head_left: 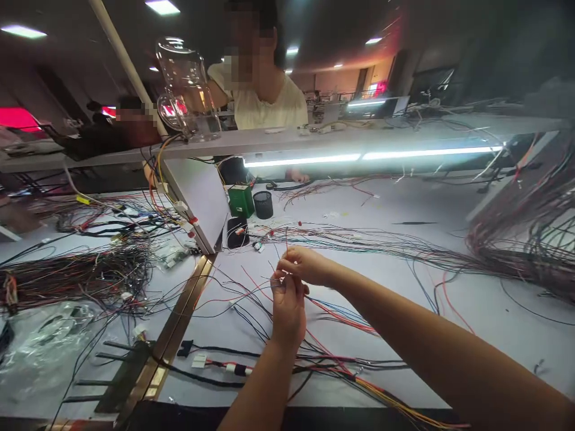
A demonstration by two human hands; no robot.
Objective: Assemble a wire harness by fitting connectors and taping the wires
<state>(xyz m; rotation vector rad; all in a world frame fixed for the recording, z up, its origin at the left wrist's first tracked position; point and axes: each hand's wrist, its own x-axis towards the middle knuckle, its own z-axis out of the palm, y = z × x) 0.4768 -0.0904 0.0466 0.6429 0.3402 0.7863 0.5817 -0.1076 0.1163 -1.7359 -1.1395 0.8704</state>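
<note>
My left hand [288, 305] points up from the lower middle, its fingers closed around thin wires; loose ends stick out to the left and red and blue wires [344, 314] trail off to the right. Against its fingertips rests my right hand [308, 265], pinched on a thin wire [287, 238] that stands up above the fingers. The exact grip point is hidden by the fingers. Below the hands lies a wire harness [345, 374] with black, red and yellow leads. A white connector [199, 361] and a black connector [184, 348] are at its left end.
A long wire bundle [381, 245] crosses the table behind my hands. Farther back stand a green box [241, 200] and a black mesh cup [263, 205]. Many wires [81, 281] and plastic bags [49, 347] cover the left side. Behind the shelf, a person [269, 102] is present.
</note>
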